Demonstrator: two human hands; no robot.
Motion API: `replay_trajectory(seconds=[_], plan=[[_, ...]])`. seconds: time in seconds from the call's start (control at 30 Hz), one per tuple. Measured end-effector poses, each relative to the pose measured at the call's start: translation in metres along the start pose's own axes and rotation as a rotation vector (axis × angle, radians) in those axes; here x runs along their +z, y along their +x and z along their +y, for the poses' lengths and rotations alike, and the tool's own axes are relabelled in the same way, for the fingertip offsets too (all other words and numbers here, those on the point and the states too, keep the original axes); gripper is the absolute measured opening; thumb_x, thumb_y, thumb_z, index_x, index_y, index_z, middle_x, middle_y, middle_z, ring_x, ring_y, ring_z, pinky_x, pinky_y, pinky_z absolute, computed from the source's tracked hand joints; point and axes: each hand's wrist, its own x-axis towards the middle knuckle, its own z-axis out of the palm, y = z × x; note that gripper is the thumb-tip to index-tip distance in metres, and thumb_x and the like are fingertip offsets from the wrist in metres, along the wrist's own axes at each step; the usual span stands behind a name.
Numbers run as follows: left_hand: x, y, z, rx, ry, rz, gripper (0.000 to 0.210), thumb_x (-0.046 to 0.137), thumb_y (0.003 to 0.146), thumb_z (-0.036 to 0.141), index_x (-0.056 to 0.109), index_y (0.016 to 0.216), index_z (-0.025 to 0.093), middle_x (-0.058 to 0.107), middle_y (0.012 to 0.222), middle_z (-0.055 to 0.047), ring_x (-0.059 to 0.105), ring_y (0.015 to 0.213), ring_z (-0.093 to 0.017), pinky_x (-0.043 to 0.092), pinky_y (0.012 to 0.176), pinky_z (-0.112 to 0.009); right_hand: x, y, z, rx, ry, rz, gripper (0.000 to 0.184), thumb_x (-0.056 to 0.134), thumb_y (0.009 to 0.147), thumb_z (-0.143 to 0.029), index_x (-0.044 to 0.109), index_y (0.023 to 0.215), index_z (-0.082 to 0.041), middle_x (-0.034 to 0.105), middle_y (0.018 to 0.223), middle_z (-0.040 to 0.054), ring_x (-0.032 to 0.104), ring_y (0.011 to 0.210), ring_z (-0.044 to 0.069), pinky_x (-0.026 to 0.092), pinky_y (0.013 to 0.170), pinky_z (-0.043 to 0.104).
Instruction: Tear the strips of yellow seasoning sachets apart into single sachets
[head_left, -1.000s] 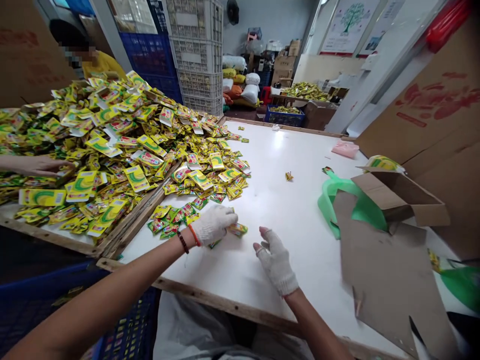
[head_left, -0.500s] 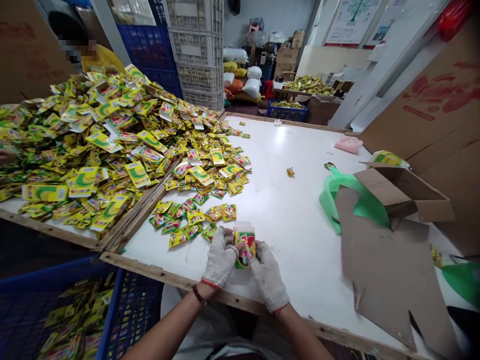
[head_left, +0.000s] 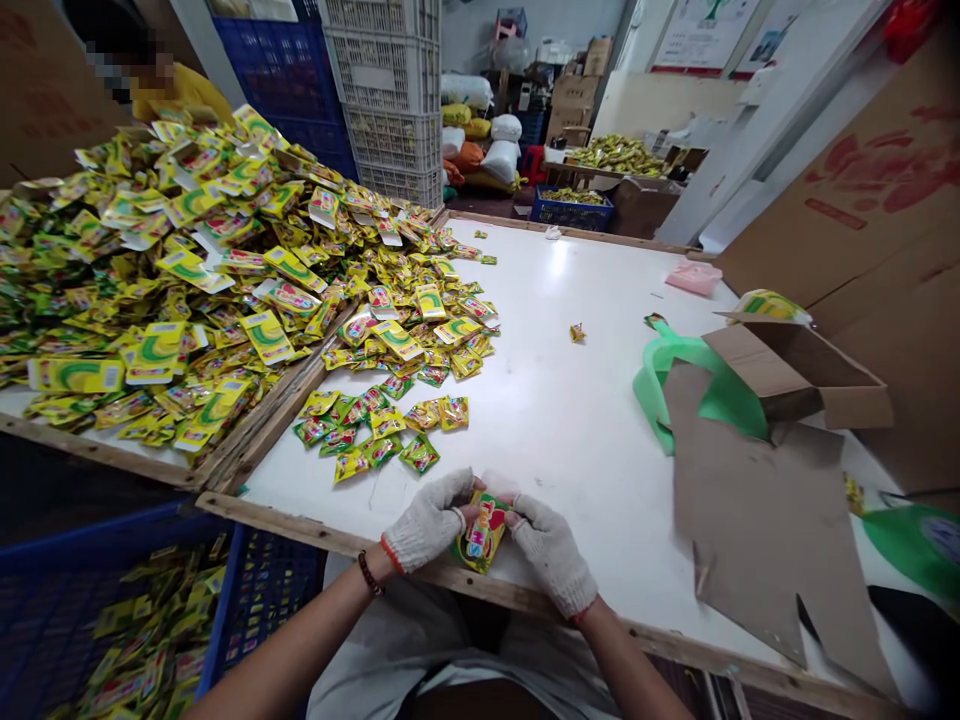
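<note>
Between my two hands, near the front edge of the table, is a small green and yellow candy box [head_left: 480, 540] with colourful lettering and a red shape on its face. My left hand [head_left: 429, 522], in a white knit glove with bare fingertips, grips its left side. On the other side my right hand [head_left: 553, 552], gloved alike, pinches the upper right edge. A pale flap at the box's top is partly hidden by the fingers. Just beyond my left hand lie several small candy packets [head_left: 364, 435], green and yellow, loose on the white table [head_left: 555, 420].
A large heap of packets and flat boxes [head_left: 217, 250] covers the left side, across a wooden rim [head_left: 262, 425]. Lower left stands a blue crate [head_left: 262, 590]. To the right are a green scoop [head_left: 651, 395], cardboard [head_left: 757, 520] and an open carton [head_left: 802, 375]. A person sits behind the heap.
The box has come closer to me and tilted, with its lettered face now more visible. Both hands have shifted with it, fingers now nearer its top. The view has moved slightly.
</note>
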Motion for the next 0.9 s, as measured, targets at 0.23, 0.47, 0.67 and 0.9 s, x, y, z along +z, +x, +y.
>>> replay_trajectory(seconds=[0.23, 0.47, 0.67, 0.9], plan=[[-0.012, 0.003, 0.012, -0.014, 0.044, 0.044, 0.026, 0.055, 0.074, 0.021, 0.049, 0.099, 0.016, 0.056, 0.078, 0.000, 0.052, 0.072, -0.013, 0.043, 0.064, -0.023, 0.005, 0.015, -0.011, -0.024, -0.012, 0.050, 0.037, 0.055, 0.073, -0.023, 0.059, 0.109, -0.017, 0.069, 0.092, 0.0037, 0.062, 0.082, 0.017, 0.051, 0.075, 0.030], [-0.023, 0.006, 0.024, 0.038, 0.246, -0.018, 0.025, 0.048, 0.080, 0.029, 0.058, 0.065, 0.012, 0.051, 0.062, 0.002, 0.045, 0.061, -0.010, 0.036, 0.057, -0.020, 0.005, 0.011, -0.029, -0.083, -0.151, -0.056, 0.027, 0.047, 0.082, -0.032, 0.070, 0.091, -0.020, 0.071, 0.089, 0.0031, 0.064, 0.081, 0.019, 0.052, 0.073, 0.030], [-0.030, 0.016, 0.034, -0.162, 0.055, -0.189, 0.021, 0.058, 0.070, 0.029, 0.064, 0.080, 0.011, 0.058, 0.066, 0.000, 0.049, 0.058, -0.010, 0.039, 0.054, -0.019, -0.001, 0.018, -0.037, 0.070, -0.095, -0.044, 0.026, 0.056, 0.074, -0.031, 0.070, 0.086, -0.013, 0.071, 0.077, 0.0057, 0.065, 0.070, 0.020, 0.054, 0.057, 0.027], [-0.031, -0.014, 0.022, 0.222, 0.422, -0.143, 0.025, 0.046, 0.083, 0.026, 0.064, 0.075, 0.012, 0.058, 0.070, -0.003, 0.052, 0.067, -0.012, 0.043, 0.064, -0.021, -0.003, 0.001, -0.021, -0.247, -0.201, -0.195, 0.028, 0.050, 0.079, -0.023, 0.067, 0.100, -0.017, 0.069, 0.097, 0.0072, 0.065, 0.085, 0.018, 0.052, 0.078, 0.030]])
